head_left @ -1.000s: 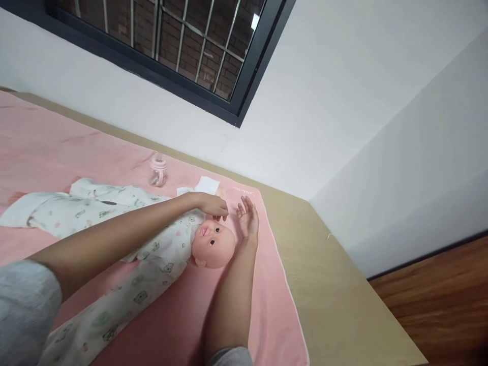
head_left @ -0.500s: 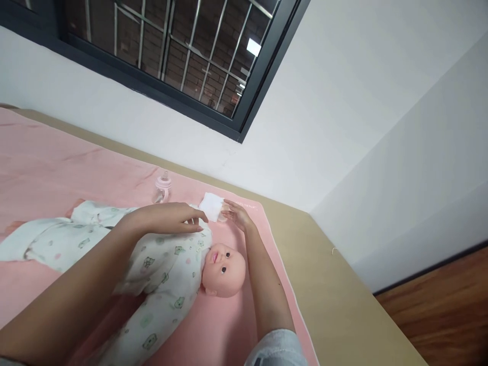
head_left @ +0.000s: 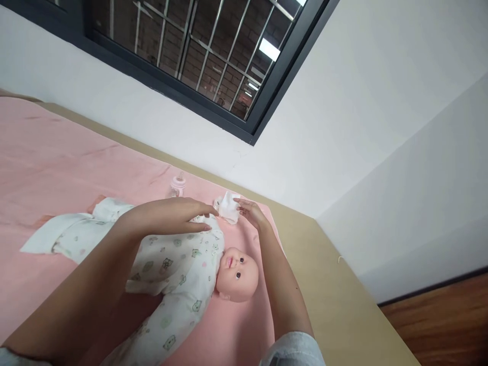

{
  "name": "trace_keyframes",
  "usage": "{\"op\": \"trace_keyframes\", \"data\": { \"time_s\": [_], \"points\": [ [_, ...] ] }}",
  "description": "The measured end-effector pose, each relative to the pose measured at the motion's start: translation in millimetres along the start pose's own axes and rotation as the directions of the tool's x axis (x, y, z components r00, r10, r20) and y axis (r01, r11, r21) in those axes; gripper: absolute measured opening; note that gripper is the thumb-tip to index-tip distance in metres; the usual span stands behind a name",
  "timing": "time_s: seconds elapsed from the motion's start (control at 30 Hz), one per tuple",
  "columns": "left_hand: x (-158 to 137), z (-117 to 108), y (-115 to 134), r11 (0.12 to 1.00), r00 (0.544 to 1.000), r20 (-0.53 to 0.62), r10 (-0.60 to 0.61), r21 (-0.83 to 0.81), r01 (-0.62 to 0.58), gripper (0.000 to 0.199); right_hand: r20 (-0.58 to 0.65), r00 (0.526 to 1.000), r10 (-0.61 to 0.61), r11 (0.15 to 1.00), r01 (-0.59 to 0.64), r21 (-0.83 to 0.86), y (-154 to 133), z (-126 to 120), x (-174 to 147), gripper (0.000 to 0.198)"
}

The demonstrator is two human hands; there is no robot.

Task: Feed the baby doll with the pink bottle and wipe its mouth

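A bald baby doll (head_left: pixel 237 274) in a white printed outfit (head_left: pixel 183 256) lies on its back on a pink blanket (head_left: pixel 125 168), its head toward the right. My left hand (head_left: pixel 183 213) reaches across the chest, thumb and fingers closed around the sleeve near the far shoulder; part of the grip is hidden. At the end of the doll's far arm, a white cloth cuff (head_left: pixel 229 206) sticks out loosely. The fingers of my right hand (head_left: pixel 250 212) pinch its right edge. The doll's far hand is hidden.
Behind my left hand a clear baby bottle with a pink collar (head_left: pixel 178 184) stands on the blanket. The tan bed board (head_left: pixel 324 274) runs along the wall and the right side. A dark-framed barred window (head_left: pixel 251 137) is above.
The whole view has shifted, so everything sits a little further right. White cloth now covers the pale doll hand that showed by my right fingers. Both hands stay near the far arm.
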State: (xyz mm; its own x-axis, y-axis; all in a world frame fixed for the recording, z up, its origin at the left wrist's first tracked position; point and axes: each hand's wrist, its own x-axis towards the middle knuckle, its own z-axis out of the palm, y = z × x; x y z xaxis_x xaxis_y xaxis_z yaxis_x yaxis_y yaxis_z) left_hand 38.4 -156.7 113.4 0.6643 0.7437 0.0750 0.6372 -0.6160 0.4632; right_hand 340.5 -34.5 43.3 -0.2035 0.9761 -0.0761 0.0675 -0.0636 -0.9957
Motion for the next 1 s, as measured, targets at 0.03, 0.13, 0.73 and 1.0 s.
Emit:
{"op": "trace_keyframes", "data": {
  "time_s": [0.03, 0.13, 0.73, 1.0],
  "points": [
    [2.4, 0.6, -1.0, 1.0, 1.0, -0.022, 0.01, -0.01, -0.01, 0.05, -0.007, 0.999, -0.05, 0.996, 0.049, -0.074, -6.7, 1.0, -7.1, 0.025],
    [14.1, 6.5, -7.0, 0.997, 0.99, -0.132, 0.052, -0.053, -0.059, 0.059, -0.058, 0.977, -0.207, 0.948, 0.186, -0.258, -24.9, 9.2, -29.8, 0.022],
    [42.9, 32.9, 15.4, 0.896, 0.969, -0.234, 0.072, -0.412, -0.166, 0.038, 0.064, 0.831, -0.553, 0.753, 0.531, -0.389, -50.4, 89.9, -142.0, 0.005],
    [40.8, 29.2, 12.0, 0.862, 0.97, -0.243, 0.011, -0.49, -0.133, 0.032, 0.104, 0.937, -0.334, 0.899, 0.35, -0.263, -45.6, 71.3, -147.4, 0.073]
  ]
}}
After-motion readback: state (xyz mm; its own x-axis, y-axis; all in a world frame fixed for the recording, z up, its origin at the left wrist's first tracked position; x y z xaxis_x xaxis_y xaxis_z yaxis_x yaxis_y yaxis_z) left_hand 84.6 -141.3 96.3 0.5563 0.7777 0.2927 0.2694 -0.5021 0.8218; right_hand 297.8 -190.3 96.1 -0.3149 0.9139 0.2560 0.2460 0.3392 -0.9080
